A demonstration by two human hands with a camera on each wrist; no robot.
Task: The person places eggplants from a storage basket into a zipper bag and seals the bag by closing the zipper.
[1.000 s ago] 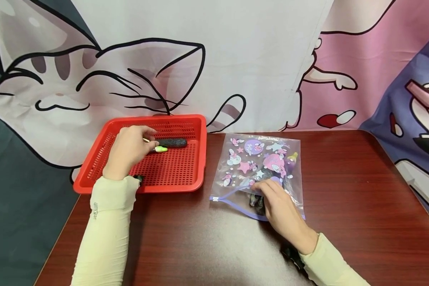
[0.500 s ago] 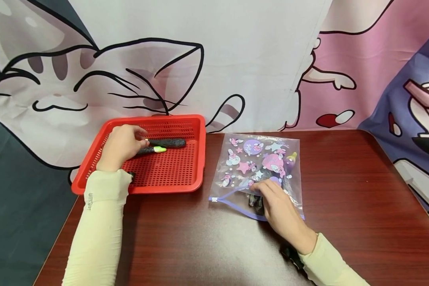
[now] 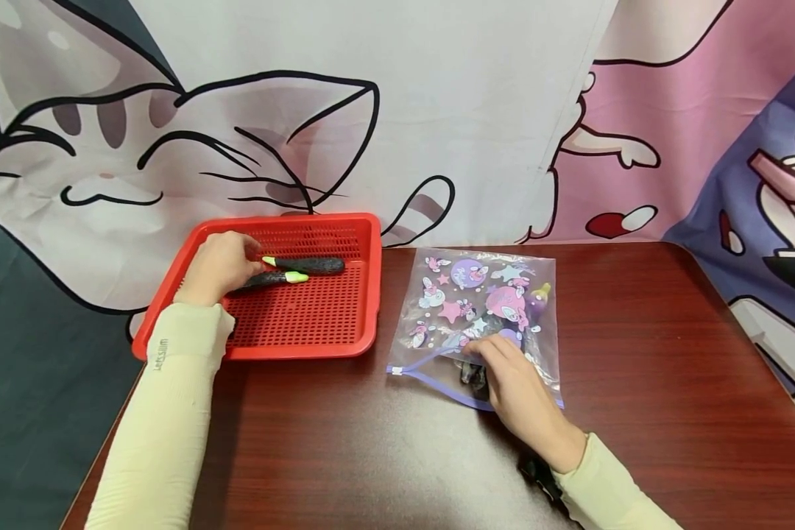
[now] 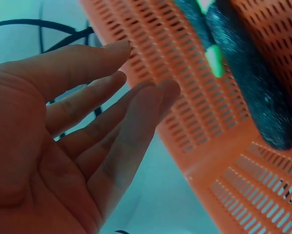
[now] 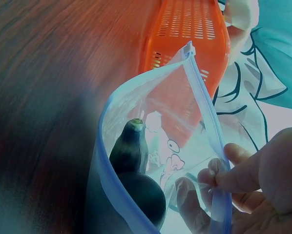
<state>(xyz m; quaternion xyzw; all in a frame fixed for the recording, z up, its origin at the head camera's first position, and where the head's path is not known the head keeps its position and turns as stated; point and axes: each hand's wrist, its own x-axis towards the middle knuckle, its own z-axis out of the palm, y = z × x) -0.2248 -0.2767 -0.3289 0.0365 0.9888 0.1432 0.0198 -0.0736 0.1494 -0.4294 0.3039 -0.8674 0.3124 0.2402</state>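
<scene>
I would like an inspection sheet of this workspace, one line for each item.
Surface: dark red-brown wood-grain table.
Job's things: red perforated plastic basket, holding two long dark-green vegetable-like objects with bright green tips; clear cartoon-printed plastic bag with purple zip edging, mouth open, dark rounded objects inside.
Clutter: nothing seen.
Hands: left hand over the basket's left side, fingers loosely bent, holding nothing; right hand pinches the bag's edge.
Cables: nothing seen.
Surroundings: white, pink and blue cloth with cartoon figures behind the table.
</scene>
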